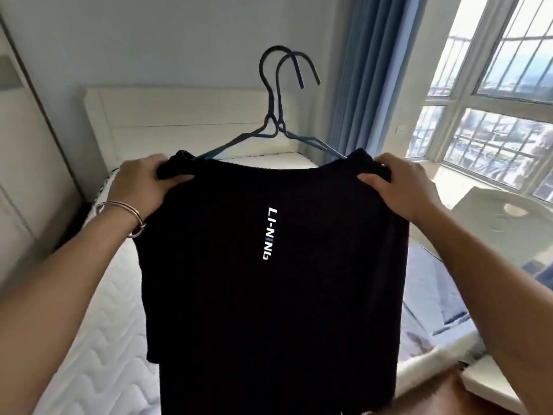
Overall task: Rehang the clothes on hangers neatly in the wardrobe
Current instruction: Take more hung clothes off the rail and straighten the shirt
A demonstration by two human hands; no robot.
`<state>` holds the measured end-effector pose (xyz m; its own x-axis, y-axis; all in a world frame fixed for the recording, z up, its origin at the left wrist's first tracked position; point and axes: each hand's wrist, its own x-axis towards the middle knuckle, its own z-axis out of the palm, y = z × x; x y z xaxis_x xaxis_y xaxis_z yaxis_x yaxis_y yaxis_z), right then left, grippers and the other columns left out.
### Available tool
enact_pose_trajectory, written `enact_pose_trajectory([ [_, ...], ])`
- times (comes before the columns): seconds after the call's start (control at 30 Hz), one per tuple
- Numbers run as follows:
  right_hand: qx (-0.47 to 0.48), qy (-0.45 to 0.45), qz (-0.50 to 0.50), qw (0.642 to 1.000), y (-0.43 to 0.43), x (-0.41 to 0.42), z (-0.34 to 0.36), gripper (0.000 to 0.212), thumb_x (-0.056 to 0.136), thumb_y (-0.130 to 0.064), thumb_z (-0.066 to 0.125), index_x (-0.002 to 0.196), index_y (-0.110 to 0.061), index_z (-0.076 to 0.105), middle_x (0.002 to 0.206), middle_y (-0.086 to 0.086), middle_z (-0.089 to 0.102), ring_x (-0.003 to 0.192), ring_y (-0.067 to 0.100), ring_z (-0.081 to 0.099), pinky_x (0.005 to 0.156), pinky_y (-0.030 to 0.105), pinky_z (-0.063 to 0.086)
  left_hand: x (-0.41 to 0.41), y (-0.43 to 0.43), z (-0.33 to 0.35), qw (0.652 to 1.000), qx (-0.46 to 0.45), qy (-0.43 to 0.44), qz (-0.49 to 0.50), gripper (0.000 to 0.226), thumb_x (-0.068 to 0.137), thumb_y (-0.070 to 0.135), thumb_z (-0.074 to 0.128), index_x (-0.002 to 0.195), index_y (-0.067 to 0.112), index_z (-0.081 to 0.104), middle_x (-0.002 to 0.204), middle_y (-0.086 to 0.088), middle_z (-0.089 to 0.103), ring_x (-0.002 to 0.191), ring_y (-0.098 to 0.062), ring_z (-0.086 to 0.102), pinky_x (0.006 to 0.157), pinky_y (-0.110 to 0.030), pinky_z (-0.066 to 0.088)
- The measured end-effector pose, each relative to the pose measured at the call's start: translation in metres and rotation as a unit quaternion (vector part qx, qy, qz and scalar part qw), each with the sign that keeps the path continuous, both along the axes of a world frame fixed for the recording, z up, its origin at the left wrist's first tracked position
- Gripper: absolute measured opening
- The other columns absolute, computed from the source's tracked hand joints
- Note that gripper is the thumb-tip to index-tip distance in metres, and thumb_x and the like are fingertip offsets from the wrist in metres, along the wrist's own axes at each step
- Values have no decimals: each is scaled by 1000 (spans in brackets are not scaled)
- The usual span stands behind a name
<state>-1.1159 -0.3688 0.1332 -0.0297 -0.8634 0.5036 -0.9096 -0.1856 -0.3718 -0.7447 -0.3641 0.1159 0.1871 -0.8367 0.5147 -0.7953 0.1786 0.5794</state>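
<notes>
The left hand (137, 184) and right hand (401, 187) each curl round a top corner of a black garment (269, 295), holding it up with its white lettering facing the person. It seems to hang on 2 dark hangers (278, 127), hooks up, above a white mattress (98, 339); a blue curtain (359, 85) and window (493, 115) stand beyond

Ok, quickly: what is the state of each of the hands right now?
Left hand: closed, gripping the top left corner of the black garment.
Right hand: closed, gripping its top right corner.
</notes>
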Motion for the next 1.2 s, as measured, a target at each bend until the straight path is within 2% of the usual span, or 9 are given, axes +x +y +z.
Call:
enact_pose_trajectory([
  [0.07,-7,-27,20,999,-31,12,-4,37,88,-39,56,117,-15,57,113,11,64,105,31,56,77,34,40,6,-19,2,1000,1,-12,25,38,70,45,70,56,15,51,53,-11,51,65,-31,51,60,-36,36],
  [0.13,-18,-38,37,998,-60,26,-8,38,88,-36,57,118,-13,57,112,12,64,105,30,57,82,36,43,15,-39,6,998,-4,-36,50,47,69,48,69,76,2,64,72,-26,63,77,-39,61,69,-43,44],
  [0.27,-51,-63,56,995,-124,53,1,36,88,-35,57,116,-11,58,109,11,64,104,31,57,90,41,44,38,-91,21,996,-45,-17,79,43,76,38,69,98,2,66,95,-27,67,95,-38,62,77,-38,44],
  [0.43,-61,-68,77,993,-207,94,13,36,89,-33,55,118,-11,57,115,11,61,110,30,53,93,38,41,73,-154,35,990,-62,-32,124,44,78,40,66,101,3,65,102,-28,66,99,-39,61,77,-39,44],
  [0.6,-6,-52,100,994,-280,130,-9,34,90,-30,54,118,-10,57,117,12,61,112,30,52,94,37,39,108,-209,14,988,6,-52,148,44,77,41,67,94,1,64,94,-30,65,93,-41,60,72,-38,40],
  [0.9,46,-18,91,995,-410,197,-107,35,93,-30,49,120,-9,53,121,12,59,117,31,47,95,40,35,154,-330,-86,975,96,-2,200,41,78,42,65,99,7,66,100,-23,67,98,-38,60,81,-40,46],
  [1.07,160,89,83,980,-486,212,-212,35,93,-36,45,115,-11,56,112,13,63,116,32,45,93,42,34,174,-405,-196,921,259,-101,275,50,75,57,60,104,17,67,117,-19,52,113,-38,41,94,-43,37],
  [1.13,196,133,73,969,-509,214,-259,36,94,-39,43,114,-12,56,109,12,65,118,29,41,94,41,32,173,-426,-245,917,294,-52,266,44,75,52,64,101,16,67,118,-16,46,111,-36,45,91,-41,37],
  [1.2,213,165,62,961,-532,219,-303,36,94,-39,43,115,-13,55,108,11,65,119,28,40,92,41,30,175,-447,-292,920,303,47,245,38,75,41,69,93,8,67,105,-19,54,100,-37,57,76,-35,42],
])
